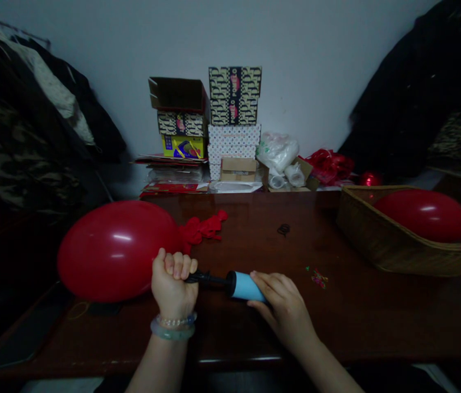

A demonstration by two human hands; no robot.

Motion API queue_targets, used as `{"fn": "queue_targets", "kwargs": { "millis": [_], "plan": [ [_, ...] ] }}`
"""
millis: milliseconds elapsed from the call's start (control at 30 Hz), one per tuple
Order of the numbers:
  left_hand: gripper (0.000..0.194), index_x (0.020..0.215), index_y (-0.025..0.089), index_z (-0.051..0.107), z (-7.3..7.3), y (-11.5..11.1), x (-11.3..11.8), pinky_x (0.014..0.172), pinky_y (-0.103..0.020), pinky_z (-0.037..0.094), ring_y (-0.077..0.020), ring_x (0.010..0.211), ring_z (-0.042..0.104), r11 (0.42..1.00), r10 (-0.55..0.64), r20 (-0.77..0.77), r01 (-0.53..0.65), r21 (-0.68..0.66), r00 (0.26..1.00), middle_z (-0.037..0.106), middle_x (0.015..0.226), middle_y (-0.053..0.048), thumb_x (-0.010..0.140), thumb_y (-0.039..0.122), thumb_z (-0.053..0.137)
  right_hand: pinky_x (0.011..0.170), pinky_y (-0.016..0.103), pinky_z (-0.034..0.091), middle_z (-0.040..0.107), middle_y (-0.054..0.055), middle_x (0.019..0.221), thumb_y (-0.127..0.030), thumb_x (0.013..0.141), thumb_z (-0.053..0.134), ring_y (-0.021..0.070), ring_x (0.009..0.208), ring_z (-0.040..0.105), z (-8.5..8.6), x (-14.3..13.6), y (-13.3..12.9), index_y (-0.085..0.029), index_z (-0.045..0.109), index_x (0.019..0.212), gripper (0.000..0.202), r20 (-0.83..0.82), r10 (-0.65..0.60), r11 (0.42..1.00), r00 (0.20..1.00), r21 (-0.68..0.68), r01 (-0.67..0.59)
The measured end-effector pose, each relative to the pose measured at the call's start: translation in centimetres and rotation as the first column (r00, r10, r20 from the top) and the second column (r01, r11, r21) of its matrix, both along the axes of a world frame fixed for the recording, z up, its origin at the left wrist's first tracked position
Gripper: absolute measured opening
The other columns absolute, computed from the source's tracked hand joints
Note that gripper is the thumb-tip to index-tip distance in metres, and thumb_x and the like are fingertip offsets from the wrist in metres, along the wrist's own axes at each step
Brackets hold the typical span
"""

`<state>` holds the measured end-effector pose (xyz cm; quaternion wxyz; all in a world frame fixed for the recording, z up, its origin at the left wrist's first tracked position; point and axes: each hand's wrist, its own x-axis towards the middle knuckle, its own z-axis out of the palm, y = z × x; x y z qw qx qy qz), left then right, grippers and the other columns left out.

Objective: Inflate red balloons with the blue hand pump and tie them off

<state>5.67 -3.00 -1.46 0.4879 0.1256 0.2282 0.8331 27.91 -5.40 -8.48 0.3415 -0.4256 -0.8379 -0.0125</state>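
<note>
A hand balloon pump (248, 286) with a light blue barrel and black end lies level between my two hands, over the table. My left hand (175, 281), bracelets at its wrist, is closed in a fist round the pump's black end. My right hand (281, 305) wraps the blue barrel from the right. A large inflated red balloon (118, 251) rests just left of and behind my left fist; whether its neck is in that fist is hidden. Limp red balloons (203, 229) lie beyond the fist, beside the inflated one.
On the right stands a woven basket (394, 254) holding another inflated red balloon (424, 214). Small colourful bits (319, 278) and a dark tangled cord (283, 230) lie on the brown table (250, 224). Stacked boxes (234, 109) and plastic bags (278, 150) line the wall. Clothes hang at both sides.
</note>
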Motion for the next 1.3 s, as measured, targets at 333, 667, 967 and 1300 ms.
{"fn": "queue_targets", "kwargs": {
  "millis": [333, 667, 967, 1300],
  "plan": [
    [0.048, 0.052, 0.019, 0.023, -0.8, 0.0, 3.0, 0.039, -0.023, 0.025, -0.0057, 0.033, 0.024, 0.997, -0.060, -0.023, 0.059, -0.046, 0.998, 0.024, 0.039, 0.008, 0.081, 0.026, 0.060, 0.085, 0.043, 0.050, 0.064, 0.010, 0.120, -0.034, 0.087, 0.062, 0.0263, 0.103, 0.059, 0.0, -1.1, -0.7, -0.024, 0.049, 0.134, 0.050, -0.045, 0.002, 0.999, 0.999, -0.054, -0.004],
    [0.048, 0.051, 0.019, 0.021, 0.3, -0.1, 0.8, 0.039, -0.023, 0.024, -0.0058, 0.033, 0.024, 1.000, -0.004, -0.024, 0.003, -0.028, 1.000, 0.024, 0.038, 0.008, 0.082, 0.026, 0.056, 0.091, 0.043, 0.050, 0.064, 0.009, 0.122, -0.036, 0.086, 0.064, 0.0248, 0.107, 0.058, 0.0, -0.4, 0.0, -0.023, 0.050, 0.133, 0.051, -0.013, 0.021, 1.000, 1.000, -0.020, -0.021],
    [0.047, 0.053, 0.019, 0.018, 0.6, 0.0, -1.4, 0.038, -0.022, 0.025, -0.0056, 0.032, 0.024, 0.999, 0.046, -0.022, -0.046, -0.009, 0.999, 0.023, 0.038, 0.008, 0.077, 0.021, 0.058, 0.091, 0.043, 0.051, 0.064, 0.009, 0.122, -0.035, 0.087, 0.062, 0.0248, 0.107, 0.059, -0.2, 0.5, 0.6, -0.025, 0.048, 0.136, 0.051, -0.003, 0.030, 0.999, 1.000, 0.009, -0.030],
    [0.046, 0.051, 0.019, 0.022, -0.1, 0.0, 1.2, 0.039, -0.023, 0.025, -0.0065, 0.034, 0.023, 1.000, -0.010, -0.011, 0.010, -0.005, 1.000, 0.024, 0.038, 0.007, 0.082, 0.023, 0.056, 0.089, 0.046, 0.049, 0.062, 0.011, 0.122, -0.035, 0.090, 0.059, 0.0270, 0.106, 0.057, -0.1, -0.2, -0.3, -0.022, 0.049, 0.134, 0.048, -0.026, 0.025, 0.999, 0.999, -0.044, -0.026]
  ]
}}
